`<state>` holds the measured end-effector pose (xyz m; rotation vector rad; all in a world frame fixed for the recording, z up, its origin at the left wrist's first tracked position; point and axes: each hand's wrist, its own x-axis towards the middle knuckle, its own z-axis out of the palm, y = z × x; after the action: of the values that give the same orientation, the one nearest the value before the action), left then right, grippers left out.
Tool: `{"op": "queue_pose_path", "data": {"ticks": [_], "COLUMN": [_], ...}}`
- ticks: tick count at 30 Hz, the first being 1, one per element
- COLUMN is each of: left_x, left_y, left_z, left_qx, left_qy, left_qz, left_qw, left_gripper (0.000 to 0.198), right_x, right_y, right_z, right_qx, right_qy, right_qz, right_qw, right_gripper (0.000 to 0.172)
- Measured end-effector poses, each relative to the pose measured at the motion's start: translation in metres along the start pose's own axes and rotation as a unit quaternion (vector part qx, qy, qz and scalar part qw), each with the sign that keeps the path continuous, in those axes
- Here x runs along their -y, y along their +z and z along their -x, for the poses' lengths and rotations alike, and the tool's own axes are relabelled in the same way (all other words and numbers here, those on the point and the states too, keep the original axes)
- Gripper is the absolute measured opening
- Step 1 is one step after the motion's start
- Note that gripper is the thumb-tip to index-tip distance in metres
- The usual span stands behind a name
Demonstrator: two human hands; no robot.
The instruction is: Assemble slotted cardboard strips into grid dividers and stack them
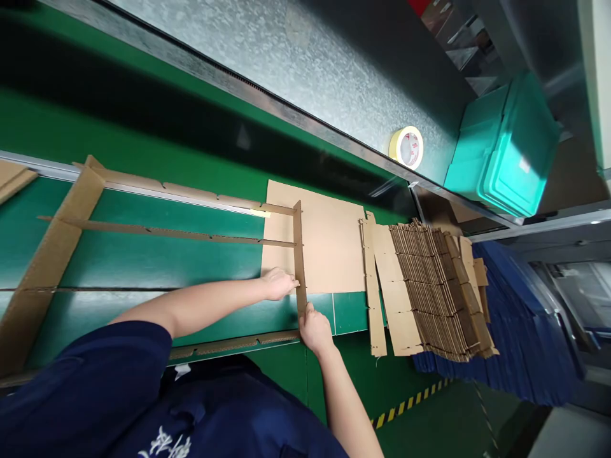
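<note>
Left hand (279, 284), as I watch over the head camera, pinches the crosswise cardboard divider strip (298, 254) between thumb and fingers, while the right hand (316, 328) grasps the same strip at its near end, just inside the near edge of the green worktable (191, 267). That strip stands on edge, running from the near edge towards the far one. Near its lower end I see a notched cardboard strip (238, 343) lying lengthwise along the table's near edge. Two more lengthwise ones, a middle strip (191, 236) and a far strip (200, 193), run across to a wide cross strip (52, 254) at my left. Beneath the far part of the held strip lies a flat cardboard sheet (334, 254). Just past the sheet's right edge I have some loose slotted pieces (375, 292), then a dense stack of slotted cardboard (432, 292); I cannot tell what carries it. Beyond the table's far edge is a galvanized metal shelf (305, 57), with a roll of yellow tape (405, 147) by its front edge and a lidded teal plastic bin (506, 152) towards its right end.
</note>
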<state>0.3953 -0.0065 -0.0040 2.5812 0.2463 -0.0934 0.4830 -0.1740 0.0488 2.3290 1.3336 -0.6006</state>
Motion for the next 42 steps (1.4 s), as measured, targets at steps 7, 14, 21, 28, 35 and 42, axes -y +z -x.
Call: {"op": "queue_pose_path", "data": {"ticks": [7, 14, 21, 28, 35, 42], "left_x": [-0.002, -0.003, 0.01, 0.009, 0.002, 0.014], "left_y": [0.016, -0.008, -0.015, 0.002, 0.003, -0.02], "left_z": [-0.004, 0.0, -0.012, -0.005, -0.005, -0.014], "left_qx": [-0.014, -0.148, -0.13, -0.093, -0.083, -0.183], "left_qy": [-0.03, 0.0, 0.012, -0.005, -0.027, -0.034], "left_qz": [-0.009, -0.013, -0.035, -0.031, -0.037, -0.036], "left_qw": [0.999, 0.989, 0.991, 0.995, 0.995, 0.982], "left_gripper": [0.021, 0.033, 0.051, 0.085, 0.08, 0.059], "right_x": [0.001, 0.004, 0.0, 0.0, 0.004, 0.007], "right_y": [0.002, 0.004, 0.005, 0.009, 0.022, 0.036], "right_z": [-0.004, -0.006, -0.004, -0.008, -0.011, -0.013], "right_qx": [0.011, 0.021, 0.035, 0.056, 0.008, -0.035], "right_qy": [0.005, 0.017, 0.02, 0.018, 0.029, 0.039], "right_qz": [0.001, -0.013, -0.021, -0.017, -0.04, -0.062], "right_qw": [1.0, 1.0, 0.999, 0.998, 0.999, 0.997], "right_gripper": [0.018, 0.02, 0.021, 0.022, 0.022, 0.027]}}
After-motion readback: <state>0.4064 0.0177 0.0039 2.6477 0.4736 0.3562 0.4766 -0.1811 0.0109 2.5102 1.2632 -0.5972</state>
